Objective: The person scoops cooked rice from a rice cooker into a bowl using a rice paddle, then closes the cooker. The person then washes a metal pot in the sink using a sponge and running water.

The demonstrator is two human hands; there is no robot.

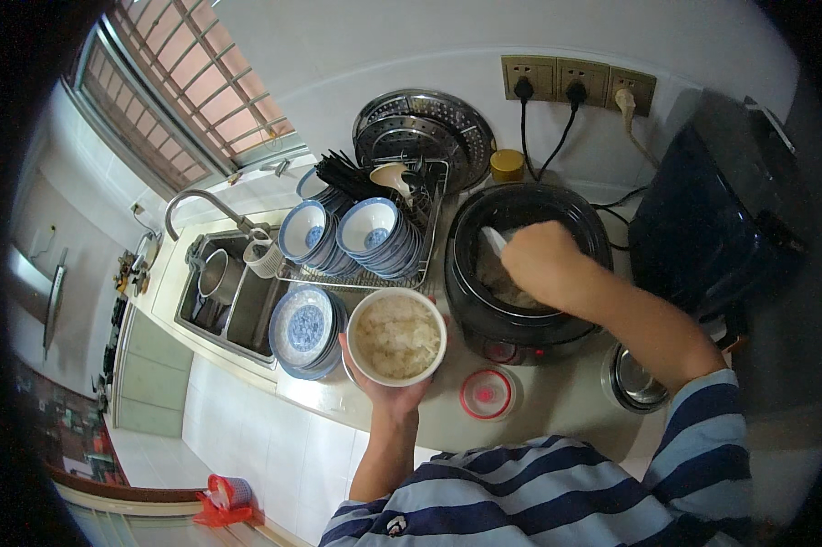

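Observation:
My left hand (395, 394) holds up a white bowl (360, 357) from below, its fingers wrapped around the outside. Cooked white rice (396, 339) nearly fills it. To the right, over a black rice cooker (454, 296) standing with its lid off, my right hand (546, 260) is closed on a pale rice paddle (494, 241). The paddle's lower end is down in the pot, partly hidden by my hand. Some rice (511, 290) shows at the bottom of the pot. A red light glows on the cooker's front.
Blue-and-white bowls (367, 228) fill a wire dish rack (425, 273) at the back; stacked plates (303, 326) stand before it. A sink (256, 314) lies left. A red-rimmed clear container (488, 394) sits before the cooker. Cords (557, 141) run from wall sockets (582, 82); a dark appliance (703, 210) stands right.

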